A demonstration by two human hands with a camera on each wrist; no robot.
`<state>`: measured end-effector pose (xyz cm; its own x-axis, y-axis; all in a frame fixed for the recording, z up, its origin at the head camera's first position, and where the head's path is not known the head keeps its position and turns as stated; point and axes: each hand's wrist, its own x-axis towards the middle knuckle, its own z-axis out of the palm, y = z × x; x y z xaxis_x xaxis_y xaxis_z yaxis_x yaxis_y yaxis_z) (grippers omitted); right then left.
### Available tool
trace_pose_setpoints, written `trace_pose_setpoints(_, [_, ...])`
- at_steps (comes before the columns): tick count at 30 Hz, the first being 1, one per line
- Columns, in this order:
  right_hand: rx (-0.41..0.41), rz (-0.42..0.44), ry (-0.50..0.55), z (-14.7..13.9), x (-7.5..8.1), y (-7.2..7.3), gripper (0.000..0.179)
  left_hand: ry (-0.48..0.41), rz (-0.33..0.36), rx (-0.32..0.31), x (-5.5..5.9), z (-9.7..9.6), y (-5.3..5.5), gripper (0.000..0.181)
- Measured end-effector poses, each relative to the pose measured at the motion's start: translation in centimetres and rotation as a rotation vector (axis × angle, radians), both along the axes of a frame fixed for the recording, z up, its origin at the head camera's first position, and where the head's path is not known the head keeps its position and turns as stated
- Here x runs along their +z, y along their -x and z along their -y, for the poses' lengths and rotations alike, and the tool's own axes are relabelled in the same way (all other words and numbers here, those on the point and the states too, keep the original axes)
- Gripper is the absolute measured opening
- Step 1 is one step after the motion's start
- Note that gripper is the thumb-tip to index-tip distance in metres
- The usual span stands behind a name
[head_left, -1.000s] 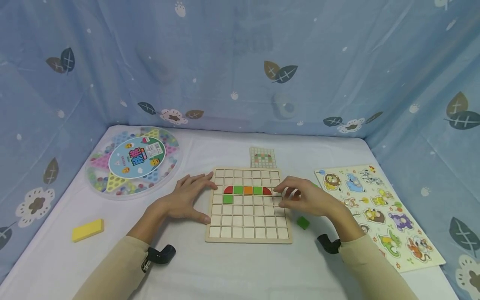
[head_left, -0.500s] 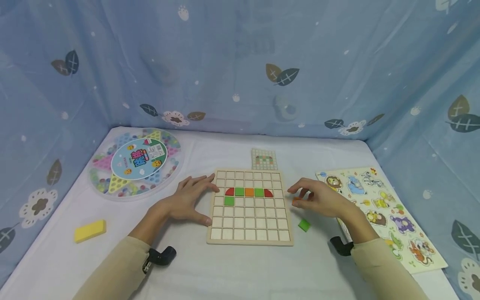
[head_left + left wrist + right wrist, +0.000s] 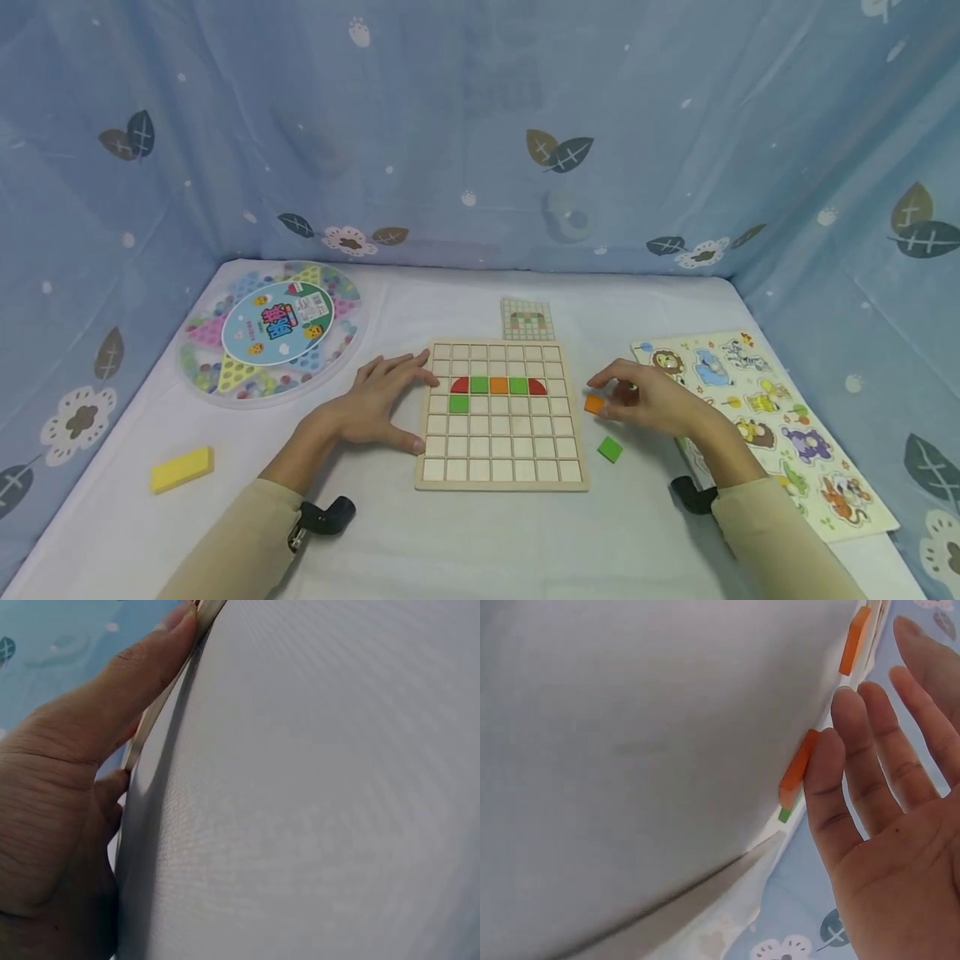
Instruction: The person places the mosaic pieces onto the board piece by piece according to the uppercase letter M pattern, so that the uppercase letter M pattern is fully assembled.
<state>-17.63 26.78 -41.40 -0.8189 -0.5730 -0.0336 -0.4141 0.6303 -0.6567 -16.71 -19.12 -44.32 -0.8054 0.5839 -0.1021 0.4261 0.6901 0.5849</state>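
Blue curtains printed with leaves and flowers wall in a white table [image 3: 480, 542]. At far left lies a yellow block [image 3: 182, 468], and behind it a round marble game [image 3: 270, 332] under a clear lid.

Next comes the left hand [image 3: 375, 404], flat on the table with fingers straight and spread, its fingertips touching the left edge of the wooden grid board [image 3: 500, 412]; it holds nothing. On the board sit a row of red, green, orange, green and red pieces, with one more green square below the row's left end. A small pattern card [image 3: 527, 318] lies just behind the board.

Just right of the board, an orange square tile [image 3: 594, 404] lies on the table at the fingertips of the right hand [image 3: 648, 402]. From the head view the fingers look loosely bent over it; the right wrist view shows them fairly straight beside the tile, so whether they grip it cannot be told. A green square tile [image 3: 610, 449] lies near, toward the person. An animal puzzle board [image 3: 765, 421] sits at far right, partly covered by the right forearm.

Both wrist views are mostly filled with blurred white tabletop.
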Motion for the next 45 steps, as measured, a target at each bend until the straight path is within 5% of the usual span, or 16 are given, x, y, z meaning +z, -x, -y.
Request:
trace_pose_setpoints(33, [0.005, 0.032, -0.103, 0.79, -0.25, -0.08, 0.038, -0.001, -0.006, 0.011, -0.06, -0.08, 0.04, 0.088])
trace_pose_setpoints(45, [-0.024, 0.097, 0.043, 0.70, 0.26, -0.46, 0.040, 0.001, 0.002, 0.013, 0.08, -0.20, 0.09, 0.088])
